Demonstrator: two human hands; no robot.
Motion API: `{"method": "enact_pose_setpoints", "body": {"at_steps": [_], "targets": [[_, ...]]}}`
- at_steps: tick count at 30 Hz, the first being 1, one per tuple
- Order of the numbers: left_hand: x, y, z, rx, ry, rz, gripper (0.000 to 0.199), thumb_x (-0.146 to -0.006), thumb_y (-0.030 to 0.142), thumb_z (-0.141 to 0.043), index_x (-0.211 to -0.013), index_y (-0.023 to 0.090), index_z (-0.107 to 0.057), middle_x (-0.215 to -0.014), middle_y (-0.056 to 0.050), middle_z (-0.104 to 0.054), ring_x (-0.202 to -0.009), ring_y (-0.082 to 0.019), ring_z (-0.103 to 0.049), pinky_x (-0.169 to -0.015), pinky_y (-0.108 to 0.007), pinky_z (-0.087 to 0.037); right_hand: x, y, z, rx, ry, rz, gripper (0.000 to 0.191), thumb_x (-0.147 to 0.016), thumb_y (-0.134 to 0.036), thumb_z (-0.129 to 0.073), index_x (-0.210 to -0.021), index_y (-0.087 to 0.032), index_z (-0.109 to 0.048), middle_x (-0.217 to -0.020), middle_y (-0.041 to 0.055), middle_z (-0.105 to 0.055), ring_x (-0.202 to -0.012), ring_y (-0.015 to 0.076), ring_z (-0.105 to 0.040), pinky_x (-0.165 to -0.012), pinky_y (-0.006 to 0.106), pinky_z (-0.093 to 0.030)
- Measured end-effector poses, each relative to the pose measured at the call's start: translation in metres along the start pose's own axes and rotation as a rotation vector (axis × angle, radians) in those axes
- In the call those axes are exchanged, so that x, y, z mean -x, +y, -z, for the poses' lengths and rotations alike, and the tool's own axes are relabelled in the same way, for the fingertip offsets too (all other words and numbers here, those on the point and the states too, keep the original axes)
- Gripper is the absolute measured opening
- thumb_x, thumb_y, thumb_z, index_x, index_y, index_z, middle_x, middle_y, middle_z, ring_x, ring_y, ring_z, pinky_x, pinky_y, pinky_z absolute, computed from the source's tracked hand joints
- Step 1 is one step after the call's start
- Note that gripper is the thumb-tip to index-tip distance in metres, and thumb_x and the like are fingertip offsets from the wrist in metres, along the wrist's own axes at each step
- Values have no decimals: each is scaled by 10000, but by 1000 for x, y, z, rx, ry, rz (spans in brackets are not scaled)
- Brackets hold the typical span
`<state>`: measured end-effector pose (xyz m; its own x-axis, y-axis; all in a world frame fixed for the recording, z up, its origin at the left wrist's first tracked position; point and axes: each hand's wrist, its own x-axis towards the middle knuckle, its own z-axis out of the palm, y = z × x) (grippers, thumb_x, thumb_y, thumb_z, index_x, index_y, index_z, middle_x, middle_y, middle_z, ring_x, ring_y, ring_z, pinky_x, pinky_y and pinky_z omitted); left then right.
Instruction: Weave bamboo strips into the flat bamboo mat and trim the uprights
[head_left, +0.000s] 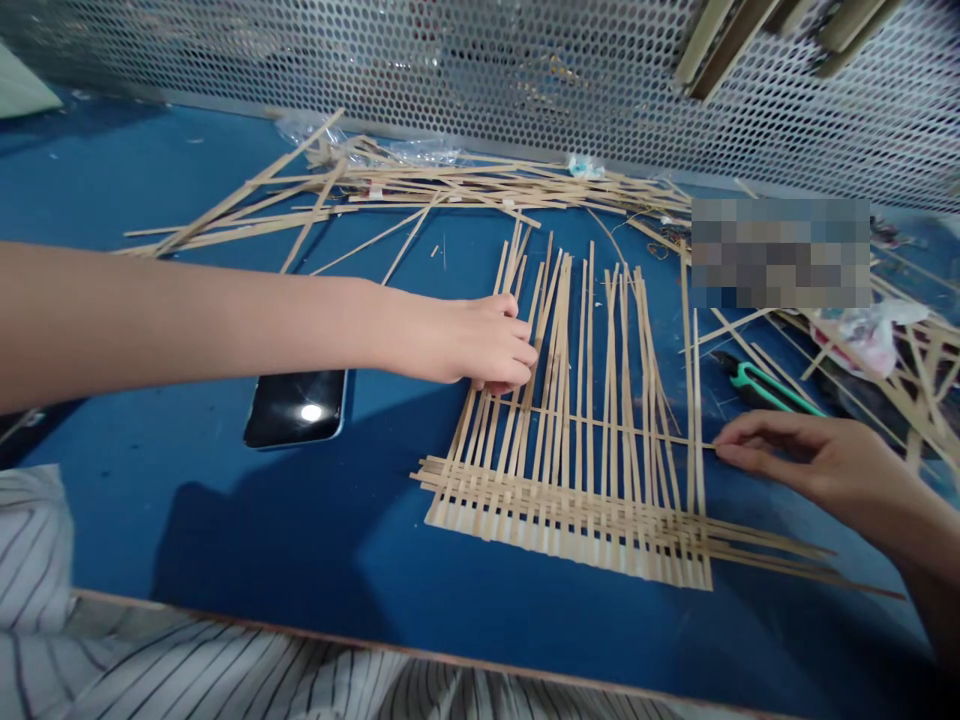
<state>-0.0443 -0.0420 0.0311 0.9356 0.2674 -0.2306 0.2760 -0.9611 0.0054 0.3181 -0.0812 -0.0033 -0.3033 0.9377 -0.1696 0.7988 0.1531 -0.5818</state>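
Observation:
A partly woven panel of thin bamboo strips point(555, 500) lies on the blue table, its upright strips fanning away from me. One thin cross strip point(600, 422) runs through the uprights above the woven band. My right hand point(802, 455) pinches the right end of that strip between thumb and fingers. Over the left uprights is my left hand point(495, 345), its fingers curled down near the strip's left end; what the fingertips hold is hidden.
Loose strips point(465, 187) are piled along the perforated metal panel point(480, 70). A phone point(296, 408) lies left of the weaving. Green-handled pliers point(772, 388) and a plastic bag point(862, 335) lie at the right. The blue table's edge point(300, 636) is near my striped clothing.

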Motion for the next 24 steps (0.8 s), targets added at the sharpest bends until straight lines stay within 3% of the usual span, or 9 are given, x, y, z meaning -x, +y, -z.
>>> {"method": "enact_pose_setpoints", "body": {"at_steps": [6,14,20,24], "targets": [[3,2,-2,33,42,35,408,-704,-101,-326,-811,202,-578,-853,-32,-615,-868,-188,-454,-911,-368,-281,-1,-2,-1,9,-26,2,312,-713,-643,-635,-705,-335,-681,-658,-1,-689,-572,228,-635,-546,331,-532],[5,5,2,91,62,79,414,-723,-93,-309,-781,202,-593,-853,-32,-644,-878,-184,-480,-923,-367,-280,-1,-9,-11,6,34,-31,358,-693,-606,-640,-693,-253,-699,-711,21,-700,-655,216,-642,-648,319,-517],[5,1,-4,129,109,101,378,-751,-69,-369,-870,198,-608,-950,-39,-629,-949,-188,-507,-894,-365,-296,4,0,11,111,-73,-69,340,-660,-597,-668,-801,-295,-729,-864,8,-738,-814,246,-685,-685,299,-534],[16,-1,-7,310,193,265,191,-820,49,-471,-841,196,-590,-956,-41,-627,-914,-189,-526,-816,-322,-346,7,12,21,169,-56,-45,320,-663,-620,-662,-715,-314,-741,-817,2,-742,-766,255,-692,-687,324,-531]]}}
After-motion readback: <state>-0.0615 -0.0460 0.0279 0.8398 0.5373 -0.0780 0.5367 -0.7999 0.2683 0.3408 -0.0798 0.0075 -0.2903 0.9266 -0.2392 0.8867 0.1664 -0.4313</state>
